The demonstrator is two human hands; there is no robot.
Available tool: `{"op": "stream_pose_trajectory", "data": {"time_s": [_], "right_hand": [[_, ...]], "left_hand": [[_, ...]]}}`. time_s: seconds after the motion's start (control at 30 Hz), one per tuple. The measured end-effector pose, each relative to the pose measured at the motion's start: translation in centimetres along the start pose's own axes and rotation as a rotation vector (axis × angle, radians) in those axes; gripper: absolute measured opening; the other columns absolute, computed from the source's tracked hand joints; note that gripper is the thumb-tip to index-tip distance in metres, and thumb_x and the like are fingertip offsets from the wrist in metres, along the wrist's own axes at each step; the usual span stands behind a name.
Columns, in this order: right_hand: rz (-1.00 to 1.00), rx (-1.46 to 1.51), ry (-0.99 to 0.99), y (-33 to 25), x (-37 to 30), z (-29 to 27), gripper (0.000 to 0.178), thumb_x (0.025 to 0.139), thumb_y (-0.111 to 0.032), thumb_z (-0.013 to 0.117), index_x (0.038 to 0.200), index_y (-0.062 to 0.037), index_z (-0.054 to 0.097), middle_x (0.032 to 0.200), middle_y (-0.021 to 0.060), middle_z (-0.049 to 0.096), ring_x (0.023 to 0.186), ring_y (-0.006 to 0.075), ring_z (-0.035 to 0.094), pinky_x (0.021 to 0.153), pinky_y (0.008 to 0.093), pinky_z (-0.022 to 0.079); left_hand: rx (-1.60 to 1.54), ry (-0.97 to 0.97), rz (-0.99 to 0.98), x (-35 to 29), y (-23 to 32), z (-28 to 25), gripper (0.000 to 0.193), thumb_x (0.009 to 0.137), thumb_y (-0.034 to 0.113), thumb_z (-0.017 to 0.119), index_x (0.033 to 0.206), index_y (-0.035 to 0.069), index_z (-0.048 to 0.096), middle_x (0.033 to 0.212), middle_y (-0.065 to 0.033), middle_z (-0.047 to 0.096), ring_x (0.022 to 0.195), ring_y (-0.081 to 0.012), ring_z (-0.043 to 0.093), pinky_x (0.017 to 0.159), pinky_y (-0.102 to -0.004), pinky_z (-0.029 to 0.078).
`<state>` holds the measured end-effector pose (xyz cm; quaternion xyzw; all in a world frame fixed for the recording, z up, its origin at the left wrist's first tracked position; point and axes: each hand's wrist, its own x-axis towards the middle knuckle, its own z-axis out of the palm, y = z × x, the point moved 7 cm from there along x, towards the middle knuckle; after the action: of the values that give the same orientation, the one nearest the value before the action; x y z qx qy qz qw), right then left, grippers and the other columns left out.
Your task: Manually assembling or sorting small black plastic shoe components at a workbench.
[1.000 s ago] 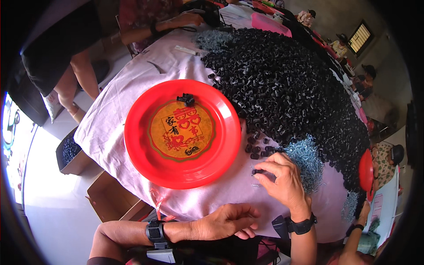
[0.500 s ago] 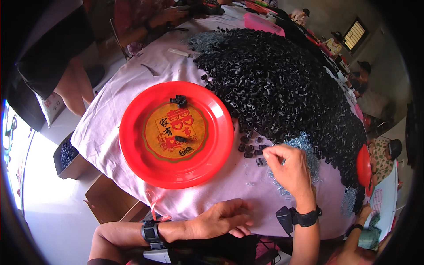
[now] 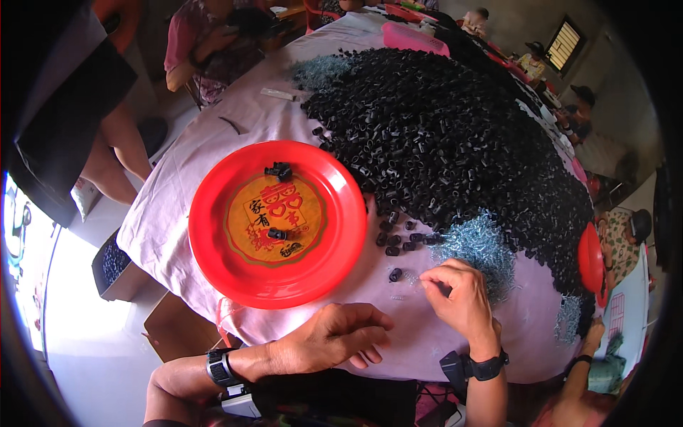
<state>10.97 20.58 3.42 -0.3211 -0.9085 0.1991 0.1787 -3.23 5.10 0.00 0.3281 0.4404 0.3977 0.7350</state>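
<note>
My right hand [image 3: 461,302] is bent over the cloth with thumb and forefinger pinched together; whatever may be between them is too small to make out. Just beyond it lies a heap of thin silvery springs [image 3: 477,245], with a few loose springs by the fingertips. One short black plastic tube [image 3: 395,275] sits left of that hand, and several more black tubes [image 3: 393,240] are grouped farther away. My left hand [image 3: 327,340] hovers near the table's front edge, fingers loosely apart, holding nothing visible. A red plate [image 3: 213,270] beyond it carries a few black pieces [image 3: 279,170].
A large mound of black tubes [image 3: 441,142] covers the table's far right. Another spring heap [image 3: 324,72] and a pink basket [image 3: 416,39] are at the back. Cardboard boxes [image 3: 178,327] stand on the floor at left. Other people sit or stand around the table.
My right hand has drawn back toward me, off the spring heap. A black tube now sits apart, nearer me than the group. My left hand remains near the front edge; the view has shifted slightly.
</note>
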Motion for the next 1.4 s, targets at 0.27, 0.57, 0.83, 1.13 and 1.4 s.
{"op": "stream_pose_trajectory", "data": {"time_s": [0.27, 0.57, 0.83, 1.13, 1.4], "right_hand": [[0.024, 0.062, 0.009, -1.3, 0.0, 0.5, 0.015, 0.081, -0.012, 0.082, 0.095, -0.0073, 0.077, 0.088, 0.0085, 0.072, 0.082, 0.0285, 0.07, 0.074, 0.0383, 0.056], [-0.058, 0.383, 0.011, -4.2, -2.5, -0.7, 0.022, 0.079, 0.0, 0.081, 0.1, -0.0045, 0.076, 0.094, 0.0079, 0.073, 0.082, 0.0217, 0.071, 0.064, 0.0319, 0.055], [-0.076, 0.384, 0.076, -4.2, -3.8, -1.0, 0.028, 0.076, 0.002, 0.083, 0.102, -0.0058, 0.078, 0.095, 0.0074, 0.073, 0.08, 0.0208, 0.069, 0.063, 0.0312, 0.054], [0.246, 0.609, 0.186, 1.0, -4.8, 0.6, 0.016, 0.083, -0.001, 0.081, 0.099, -0.0036, 0.078, 0.087, 0.0039, 0.075, 0.069, 0.0071, 0.064, 0.059, 0.0223, 0.047], [0.247, 0.548, 0.172, 0.5, -4.9, 0.5, 0.016, 0.085, 0.0, 0.077, 0.1, -0.0019, 0.078, 0.087, 0.0052, 0.076, 0.071, 0.0082, 0.066, 0.061, 0.0229, 0.05]], "left_hand": [[0.088, 0.031, 0.05, 1.1, -0.1, -0.2, 0.034, 0.109, 0.02, 0.054, 0.132, -0.005, 0.057, 0.106, -0.0091, 0.071, 0.09, -0.0144, 0.072, 0.078, -0.0284, 0.061], [0.005, 0.095, 0.087, 3.2, 0.1, 0.1, 0.035, 0.108, 0.027, 0.059, 0.127, -0.002, 0.061, 0.103, -0.0053, 0.068, 0.087, -0.0111, 0.07, 0.064, -0.0233, 0.058], [0.055, 0.06, 0.106, 4.9, -0.6, 0.3, 0.035, 0.105, 0.033, 0.065, 0.122, 0.001, 0.068, 0.089, -0.0007, 0.07, 0.079, -0.0055, 0.068, 0.057, -0.0202, 0.053], [1.2, 0.602, 0.663, 4.9, 5.3, 0.0, 0.043, 0.091, 0.005, 0.067, 0.134, 0.001, 0.063, 0.091, -0.0147, 0.068, 0.076, -0.0283, 0.071, 0.061, -0.0399, 0.056], [1.274, 0.552, 0.528, 6.7, 4.4, -0.5, 0.037, 0.084, 0.002, 0.068, 0.122, 0.002, 0.065, 0.096, -0.0173, 0.062, 0.082, -0.0375, 0.067, 0.067, -0.0461, 0.056]]}}
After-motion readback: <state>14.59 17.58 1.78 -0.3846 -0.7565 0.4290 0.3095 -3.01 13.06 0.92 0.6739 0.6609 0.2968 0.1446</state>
